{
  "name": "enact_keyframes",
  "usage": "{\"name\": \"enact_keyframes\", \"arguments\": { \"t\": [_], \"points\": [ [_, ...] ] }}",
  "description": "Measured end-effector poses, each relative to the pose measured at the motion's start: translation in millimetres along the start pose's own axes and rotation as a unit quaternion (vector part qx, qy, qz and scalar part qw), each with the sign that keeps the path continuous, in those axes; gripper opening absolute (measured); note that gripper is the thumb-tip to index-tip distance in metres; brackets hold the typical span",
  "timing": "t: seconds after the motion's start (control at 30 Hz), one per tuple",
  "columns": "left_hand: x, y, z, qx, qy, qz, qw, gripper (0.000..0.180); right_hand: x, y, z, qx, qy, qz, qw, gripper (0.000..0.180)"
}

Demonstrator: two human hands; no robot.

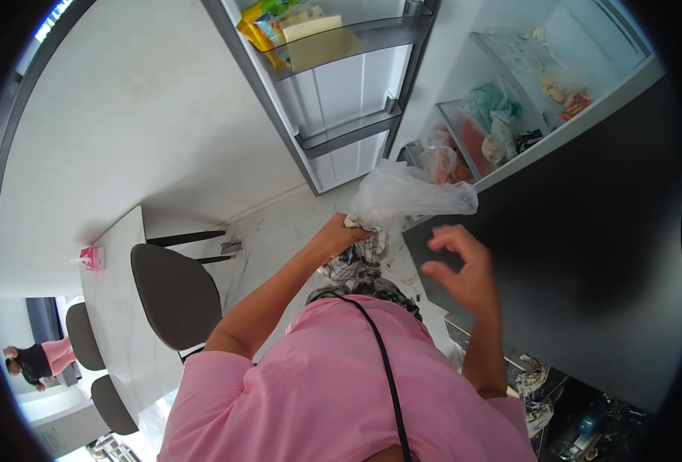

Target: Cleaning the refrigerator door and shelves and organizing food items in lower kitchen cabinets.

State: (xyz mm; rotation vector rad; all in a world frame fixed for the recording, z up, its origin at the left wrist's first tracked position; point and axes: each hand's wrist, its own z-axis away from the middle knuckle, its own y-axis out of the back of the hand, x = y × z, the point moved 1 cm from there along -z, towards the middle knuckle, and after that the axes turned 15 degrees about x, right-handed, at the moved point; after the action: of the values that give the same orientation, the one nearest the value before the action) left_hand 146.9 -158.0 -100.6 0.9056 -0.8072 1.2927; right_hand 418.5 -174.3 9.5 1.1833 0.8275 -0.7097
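Shirt [295,377] nearest, the left hand [336,236] seems clamped on cloth [372,246] near a bag [402,191], perhaps freeing the right hand [468,273], open and apart.

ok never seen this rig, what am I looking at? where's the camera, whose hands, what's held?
No robot here: just a person's two bare hands. There is one picture, from a wide fisheye camera on their head looking down, so straight edges bend near the rim and their pink shirt fills the bottom. The left hand grips a patterned cloth. A translucent plastic bag is just beyond it; I can't tell whether that hand holds it too. The right hand is open, with nothing visible in it. Ahead is an open fridge door, with bagged items inside the fridge. On the white table at left sits a pink packet.
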Motion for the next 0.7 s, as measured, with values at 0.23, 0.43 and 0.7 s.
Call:
{"name": "enact_keyframes", "arguments": {
  "t": [0.23,0.43,0.7],
  "points": [
    [94.9,3.3,-2.7,-0.103,-0.074,-0.151,0.980,0.025,2.1,-54.2,-93.6,-0.016,0.252,0.143,0.957,0.077],
    [86.8,19.0,-58.7,-0.176,-0.027,0.046,0.983,0.031,40.2,-84.3,-127.9,-0.125,-0.100,-0.366,0.917,0.063],
    [83.2,53.1,-106.4,-0.131,0.029,0.250,0.959,0.050,100.4,-73.1,-188.1,0.240,-0.204,-0.521,0.793,0.048]
  ]
}}
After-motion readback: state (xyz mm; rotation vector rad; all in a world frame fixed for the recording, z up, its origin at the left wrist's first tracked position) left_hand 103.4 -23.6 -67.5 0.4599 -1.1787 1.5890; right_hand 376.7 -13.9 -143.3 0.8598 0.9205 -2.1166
